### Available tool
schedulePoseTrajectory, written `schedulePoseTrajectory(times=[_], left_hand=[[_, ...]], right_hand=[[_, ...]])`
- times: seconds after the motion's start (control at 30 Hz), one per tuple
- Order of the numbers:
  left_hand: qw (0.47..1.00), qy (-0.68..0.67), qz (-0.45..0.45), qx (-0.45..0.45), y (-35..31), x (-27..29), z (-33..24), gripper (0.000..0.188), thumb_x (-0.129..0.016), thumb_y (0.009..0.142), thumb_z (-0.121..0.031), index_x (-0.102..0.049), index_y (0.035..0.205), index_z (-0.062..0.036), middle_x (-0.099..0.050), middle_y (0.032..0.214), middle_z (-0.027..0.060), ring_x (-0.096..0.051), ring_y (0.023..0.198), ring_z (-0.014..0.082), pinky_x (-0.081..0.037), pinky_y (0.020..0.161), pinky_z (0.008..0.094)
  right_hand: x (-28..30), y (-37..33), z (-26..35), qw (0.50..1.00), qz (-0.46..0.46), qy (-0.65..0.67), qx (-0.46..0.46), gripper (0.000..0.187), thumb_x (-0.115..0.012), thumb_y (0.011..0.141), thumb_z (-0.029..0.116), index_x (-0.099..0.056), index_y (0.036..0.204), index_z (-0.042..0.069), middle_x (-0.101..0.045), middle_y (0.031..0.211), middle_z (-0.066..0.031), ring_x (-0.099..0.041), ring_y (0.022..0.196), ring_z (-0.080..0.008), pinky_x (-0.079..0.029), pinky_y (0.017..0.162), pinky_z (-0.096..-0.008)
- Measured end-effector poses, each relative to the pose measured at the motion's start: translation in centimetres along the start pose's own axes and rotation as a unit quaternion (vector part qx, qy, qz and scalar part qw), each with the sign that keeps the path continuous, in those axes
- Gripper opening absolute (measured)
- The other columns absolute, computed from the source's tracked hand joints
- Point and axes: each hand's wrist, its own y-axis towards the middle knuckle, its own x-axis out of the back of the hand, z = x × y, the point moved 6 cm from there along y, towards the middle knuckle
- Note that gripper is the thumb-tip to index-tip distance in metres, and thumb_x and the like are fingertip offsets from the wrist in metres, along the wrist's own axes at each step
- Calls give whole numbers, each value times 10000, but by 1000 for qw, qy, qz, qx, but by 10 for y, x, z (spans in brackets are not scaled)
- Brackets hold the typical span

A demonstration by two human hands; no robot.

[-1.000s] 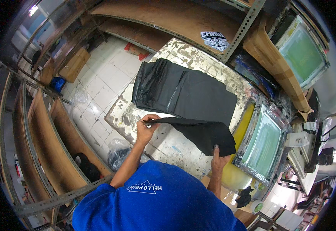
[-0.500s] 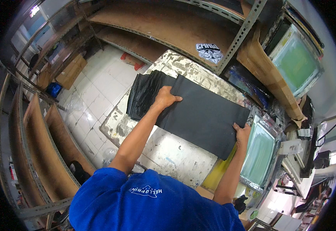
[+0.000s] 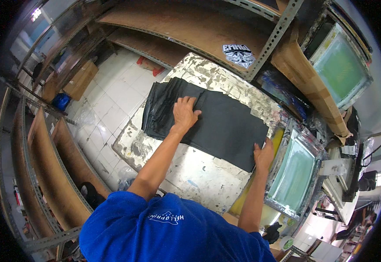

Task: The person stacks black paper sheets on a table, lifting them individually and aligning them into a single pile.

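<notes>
A stack of black fabric pieces lies spread on a paint-stained white table. My left hand rests flat on the left part of the top piece, fingers spread. At the lower right corner of that piece my right hand presses on its edge. More dark folded fabric bunches at the stack's left end.
A framed printing screen lies right of the table, another green one leans at the upper right. Wooden shelves on metal racks run behind and at the left. White tiled floor lies to the left.
A second ago I held a dark piece up near me. It has since been laid flat over the stack, and both hands now press on it.
</notes>
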Motion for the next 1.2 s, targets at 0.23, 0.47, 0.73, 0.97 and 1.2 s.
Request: schedulePoseTrajectory(times=[0.23, 0.47, 0.73, 0.97, 1.2], left_hand=[[972, 205, -23, 111, 11, 54, 58, 505, -822, 694, -333, -671, 1131, -130, -617, 1150, 60, -530, 1116, 269, -396, 916, 447], [938, 295, 100, 152, 16, 43, 78, 574, -793, 708, -398, -655, 1204, -144, -584, 1236, 53, -516, 1183, 265, -408, 942, 490], [950, 271, 57, 147, 18, 32, 76, 490, -724, 649, -235, -645, 1103, -67, -565, 1191, 106, -517, 1143, 296, -422, 917, 492], [948, 288, 64, 119, 17, 34, 60, 410, -746, 635, -260, -723, 979, -38, -525, 1134, 84, -475, 1144, 295, -407, 960, 434], [953, 273, 52, 123, 20, 33, 70, 478, -786, 607, -275, -687, 1016, -47, -523, 1147, 95, -487, 1096, 289, -403, 909, 411]], right_hand=[[-14, -100, 48, 977, 90, 188, 35, 392, -711, 790, 84, -637, 1170, 15, -653, 1061, -181, -649, 944, -332, -530, 841, -396], [-40, -173, 62, 957, 87, 212, 177, 337, -718, 780, 79, -667, 1109, 26, -654, 1043, -151, -640, 970, -313, -527, 839, -391], [-47, -179, 53, 952, 80, 243, 165, 341, -731, 775, 94, -666, 1103, 28, -651, 1042, -140, -632, 983, -311, -523, 847, -389], [-48, -181, 52, 954, 77, 235, 168, 352, -734, 776, 99, -662, 1114, 32, -648, 1054, -145, -630, 998, -314, -522, 856, -393], [-50, -181, 53, 951, 75, 247, 170, 362, -742, 772, 107, -665, 1118, 33, -648, 1051, -152, -632, 997, -325, -526, 856, -401]])
